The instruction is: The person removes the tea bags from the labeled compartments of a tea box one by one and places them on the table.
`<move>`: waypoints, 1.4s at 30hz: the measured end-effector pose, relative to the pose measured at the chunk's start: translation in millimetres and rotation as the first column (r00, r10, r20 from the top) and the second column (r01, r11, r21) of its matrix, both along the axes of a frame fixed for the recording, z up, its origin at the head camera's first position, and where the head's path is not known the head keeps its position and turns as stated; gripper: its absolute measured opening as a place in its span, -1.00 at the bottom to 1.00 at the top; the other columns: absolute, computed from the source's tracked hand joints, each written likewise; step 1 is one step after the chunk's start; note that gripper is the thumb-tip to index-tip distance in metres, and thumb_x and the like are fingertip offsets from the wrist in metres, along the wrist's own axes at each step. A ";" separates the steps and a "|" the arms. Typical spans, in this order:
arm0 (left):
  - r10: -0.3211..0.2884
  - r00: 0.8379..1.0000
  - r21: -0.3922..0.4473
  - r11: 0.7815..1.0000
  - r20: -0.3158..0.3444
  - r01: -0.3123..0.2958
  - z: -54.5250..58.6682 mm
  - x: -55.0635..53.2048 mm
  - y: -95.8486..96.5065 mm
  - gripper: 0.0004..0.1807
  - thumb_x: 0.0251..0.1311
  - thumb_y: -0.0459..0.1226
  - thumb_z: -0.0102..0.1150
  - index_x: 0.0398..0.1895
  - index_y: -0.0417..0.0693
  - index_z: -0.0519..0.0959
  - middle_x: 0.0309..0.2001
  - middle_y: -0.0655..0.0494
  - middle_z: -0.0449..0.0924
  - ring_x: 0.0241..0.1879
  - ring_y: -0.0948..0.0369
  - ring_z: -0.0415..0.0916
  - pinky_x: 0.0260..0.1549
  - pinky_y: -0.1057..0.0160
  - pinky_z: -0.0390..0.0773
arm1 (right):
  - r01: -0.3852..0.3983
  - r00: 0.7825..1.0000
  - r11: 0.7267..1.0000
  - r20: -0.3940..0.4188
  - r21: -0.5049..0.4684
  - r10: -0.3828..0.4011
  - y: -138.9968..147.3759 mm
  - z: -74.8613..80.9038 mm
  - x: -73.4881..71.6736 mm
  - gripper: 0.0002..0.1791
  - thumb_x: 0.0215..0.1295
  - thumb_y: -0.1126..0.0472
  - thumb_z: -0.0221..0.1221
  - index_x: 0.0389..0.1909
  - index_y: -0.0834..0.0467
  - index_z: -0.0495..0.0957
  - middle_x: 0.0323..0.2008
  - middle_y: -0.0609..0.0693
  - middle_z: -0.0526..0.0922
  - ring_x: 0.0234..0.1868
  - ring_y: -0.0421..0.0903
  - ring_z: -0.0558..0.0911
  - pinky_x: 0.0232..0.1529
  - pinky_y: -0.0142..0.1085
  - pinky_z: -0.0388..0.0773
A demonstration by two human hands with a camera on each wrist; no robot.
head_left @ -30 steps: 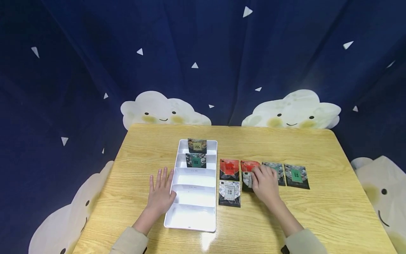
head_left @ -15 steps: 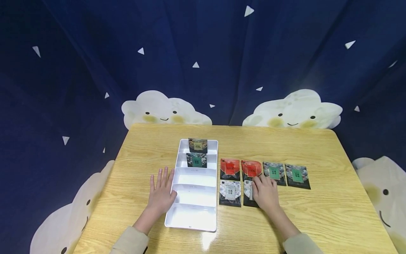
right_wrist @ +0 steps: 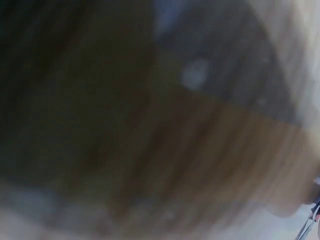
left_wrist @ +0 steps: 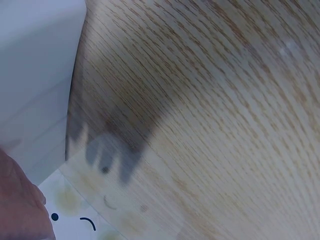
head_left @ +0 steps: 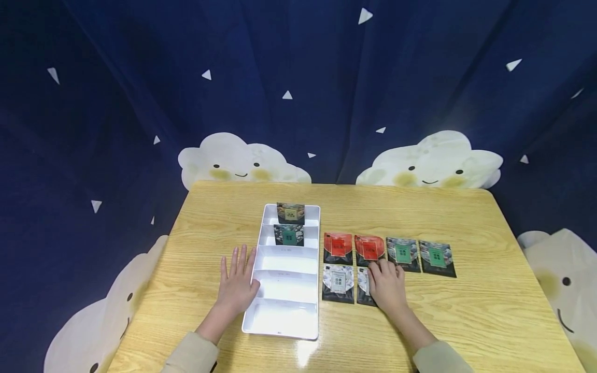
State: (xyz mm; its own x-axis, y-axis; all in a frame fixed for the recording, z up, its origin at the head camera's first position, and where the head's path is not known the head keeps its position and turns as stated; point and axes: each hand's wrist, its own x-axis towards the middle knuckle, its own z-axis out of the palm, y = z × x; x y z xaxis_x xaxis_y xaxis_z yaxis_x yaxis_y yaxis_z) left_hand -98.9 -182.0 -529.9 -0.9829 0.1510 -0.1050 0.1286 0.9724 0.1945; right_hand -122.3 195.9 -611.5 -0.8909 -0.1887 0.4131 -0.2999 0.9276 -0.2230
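Observation:
A white compartment tray (head_left: pixel 285 259) lies on the table in the head view. My left hand (head_left: pixel 237 290) rests flat beside its left edge, fingers spread and straight, thumb against the rim. Two dark tea sachets stand in the tray's far compartments: a gold-labelled sachet (head_left: pixel 290 213) and a green-labelled sachet (head_left: pixel 288 235). My right hand (head_left: pixel 389 290) holds the right part of a white-labelled tea sachet (head_left: pixel 364 287) lying on the table; the hand covers that part. A matching white sachet (head_left: pixel 338 283) lies to its left. The right wrist view is blurred.
Behind the white sachets lie two red tea sachets, the left red sachet (head_left: pixel 338 248) and the right red sachet (head_left: pixel 370 249). Farther right are two green-labelled sachets, the nearer green sachet (head_left: pixel 403 254) and the outer green sachet (head_left: pixel 437 258). A blue curtain (head_left: pixel 326 93) hangs behind the table (head_left: pixel 466 321).
My right hand has brought the white-labelled sachet toward me, off the right red sachet and into line with the other white one, then shifted slightly left. The left hand stays put.

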 end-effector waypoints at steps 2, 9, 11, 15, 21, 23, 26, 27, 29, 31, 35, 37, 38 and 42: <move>-0.001 1.000 -0.002 1.000 -0.001 0.001 -0.2 0.2 -0.1 -0.24 0.20 -0.13 -0.17 0.44 -0.10 -0.15 0.43 -0.15 -0.30 0.40 -0.08 -0.44 0.27 -0.11 -0.56 | 0.004 1.000 1.000 -0.005 0.008 -0.004 -0.6 -0.9 0.1 -0.88 0.19 0.17 0.04 -0.33 0.13 0.45 -0.34 0.08 0.37 -0.23 0.11 0.36 -0.12 0.09 0.19; 0.000 1.000 0.002 1.000 -0.009 0.000 -0.5 0.3 -0.3 -0.24 0.19 -0.13 -0.17 0.44 -0.10 -0.14 0.43 -0.15 -0.29 0.40 -0.09 -0.42 0.27 -0.12 -0.54 | 0.034 0.999 0.999 0.004 0.041 -0.035 -1.4 -2.9 0.8 -0.84 0.20 0.15 0.02 -0.28 0.14 0.44 -0.29 0.11 0.38 -0.19 0.12 0.35 -0.11 0.13 0.18; 0.001 1.000 0.006 1.000 -0.011 -0.001 -0.4 0.4 -0.2 -0.24 0.19 -0.14 -0.17 0.44 -0.10 -0.14 0.43 -0.15 -0.29 0.40 -0.09 -0.41 0.27 -0.12 -0.54 | 0.041 0.999 0.998 0.010 0.044 -0.042 -1.8 -2.7 1.3 -0.83 0.20 0.14 0.01 -0.27 0.14 0.44 -0.27 0.11 0.39 -0.18 0.12 0.35 -0.10 0.13 0.18; 0.000 1.000 0.008 1.000 -0.011 0.000 -0.3 0.9 -0.1 -0.24 0.19 -0.14 -0.17 0.44 -0.10 -0.14 0.43 -0.15 -0.28 0.40 -0.09 -0.41 0.27 -0.12 -0.54 | 0.042 0.999 0.998 0.020 0.036 -0.042 -2.2 -1.4 1.8 -0.82 0.20 0.13 0.02 -0.24 0.12 0.45 -0.26 0.11 0.39 -0.18 0.12 0.35 -0.09 0.15 0.17; 0.000 1.000 0.012 1.000 -0.008 0.000 -0.6 1.0 0.0 -0.24 0.19 -0.14 -0.17 0.44 -0.10 -0.15 0.43 -0.15 -0.29 0.40 -0.08 -0.43 0.26 -0.11 -0.56 | 0.043 0.999 0.999 0.032 0.031 -0.044 -2.4 1.7 1.6 -0.83 0.21 0.14 0.03 -0.23 0.12 0.44 -0.25 0.11 0.40 -0.19 0.11 0.35 -0.09 0.14 0.18; 0.000 1.000 0.014 1.000 -0.008 0.000 -0.9 1.0 0.1 -0.23 0.19 -0.14 -0.16 0.44 -0.09 -0.15 0.43 -0.15 -0.29 0.40 -0.08 -0.43 0.26 -0.11 -0.56 | 0.045 0.998 0.999 0.036 0.021 -0.046 -3.4 4.5 0.7 -0.83 0.22 0.14 0.03 -0.23 0.13 0.44 -0.25 0.11 0.39 -0.19 0.11 0.34 -0.09 0.13 0.17; 0.001 1.000 0.013 1.000 -0.013 -0.001 -1.1 0.9 0.0 -0.23 0.19 -0.14 -0.15 0.44 -0.09 -0.14 0.43 -0.16 -0.27 0.40 -0.09 -0.43 0.27 -0.11 -0.55 | 0.041 0.999 0.999 0.035 -0.007 -0.041 -7.4 12.3 -3.7 -0.83 0.23 0.15 0.04 -0.22 0.14 0.44 -0.23 0.11 0.41 -0.15 0.12 0.35 -0.06 0.14 0.17; 0.002 1.000 0.013 1.000 -0.015 -0.002 -1.0 0.9 0.1 -0.24 0.19 -0.14 -0.15 0.44 -0.09 -0.14 0.43 -0.16 -0.27 0.40 -0.09 -0.43 0.27 -0.11 -0.55 | 0.036 0.999 0.999 0.029 -0.017 -0.036 -9.7 15.5 -6.0 -0.83 0.23 0.16 0.05 -0.21 0.14 0.45 -0.23 0.11 0.41 -0.15 0.12 0.36 -0.06 0.14 0.18; 0.003 1.000 0.012 1.000 -0.018 -0.003 -0.8 1.0 0.1 -0.24 0.19 -0.14 -0.15 0.44 -0.09 -0.14 0.43 -0.16 -0.26 0.40 -0.09 -0.42 0.27 -0.11 -0.54 | 0.025 0.999 0.999 0.031 -0.029 -0.024 -15.4 23.6 -11.2 -0.81 0.24 0.16 0.04 -0.18 0.15 0.46 -0.22 0.10 0.42 -0.12 0.11 0.37 -0.05 0.13 0.19; 0.005 1.000 0.012 1.000 -0.020 -0.004 -0.7 1.1 0.2 -0.24 0.19 -0.14 -0.15 0.44 -0.09 -0.13 0.43 -0.16 -0.26 0.40 -0.09 -0.41 0.27 -0.12 -0.53 | 0.015 0.999 0.999 0.035 -0.032 -0.014 -23.1 32.3 -17.5 -0.78 0.24 0.15 0.05 -0.15 0.16 0.47 -0.20 0.10 0.44 -0.11 0.11 0.38 -0.04 0.13 0.20; 0.005 1.000 0.015 1.000 -0.022 -0.005 -1.8 0.7 -0.2 -0.24 0.19 -0.14 -0.16 0.44 -0.09 -0.13 0.43 -0.16 -0.26 0.40 -0.09 -0.40 0.27 -0.11 -0.54 | -0.016 0.997 0.999 0.075 -0.028 0.018 -41.5 49.7 -31.2 -0.72 0.26 0.11 0.03 -0.07 0.15 0.47 -0.14 0.10 0.45 -0.05 0.09 0.38 0.02 0.11 0.19; 0.005 1.000 0.013 1.000 -0.030 -0.004 -2.7 0.5 -0.6 -0.24 0.18 -0.14 -0.16 0.44 -0.09 -0.12 0.43 -0.16 -0.24 0.40 -0.10 -0.38 0.27 -0.12 -0.53 | -0.036 0.995 0.999 0.090 -0.026 0.038 -51.6 56.8 -38.2 -0.69 0.27 0.10 0.02 -0.03 0.14 0.46 -0.09 0.11 0.45 -0.01 0.09 0.38 0.04 0.08 0.18; 0.004 0.999 0.010 1.000 -0.033 -0.003 -3.0 0.4 -0.8 -0.24 0.18 -0.14 -0.16 0.44 -0.09 -0.12 0.43 -0.16 -0.23 0.40 -0.10 -0.37 0.27 -0.12 -0.53 | -0.046 0.995 0.999 0.092 -0.029 0.048 -56.8 60.0 -41.6 -0.69 0.27 0.10 0.02 -0.03 0.13 0.46 -0.08 0.11 0.45 -0.01 0.09 0.39 0.03 0.07 0.19; 0.002 0.999 0.008 1.000 -0.046 -0.001 -3.3 0.3 -1.2 -0.24 0.18 -0.13 -0.15 0.44 -0.09 -0.11 0.43 -0.17 -0.21 0.40 -0.11 -0.35 0.27 -0.13 -0.51 | -0.088 0.994 0.996 0.056 -0.032 0.089 -78.4 69.3 -55.6 -0.71 0.25 0.12 0.03 -0.04 0.12 0.45 -0.10 0.09 0.47 -0.03 0.08 0.41 -0.01 0.02 0.21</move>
State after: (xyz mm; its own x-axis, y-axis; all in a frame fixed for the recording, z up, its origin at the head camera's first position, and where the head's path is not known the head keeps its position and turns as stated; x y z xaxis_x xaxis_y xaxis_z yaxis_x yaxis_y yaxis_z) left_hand -98.7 -183.1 -533.2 -0.9869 0.1501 -0.0586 0.1360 0.9710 0.1964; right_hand -177.9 117.4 -542.2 -0.8935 -0.2566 0.3685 -0.3666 0.8908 -0.2685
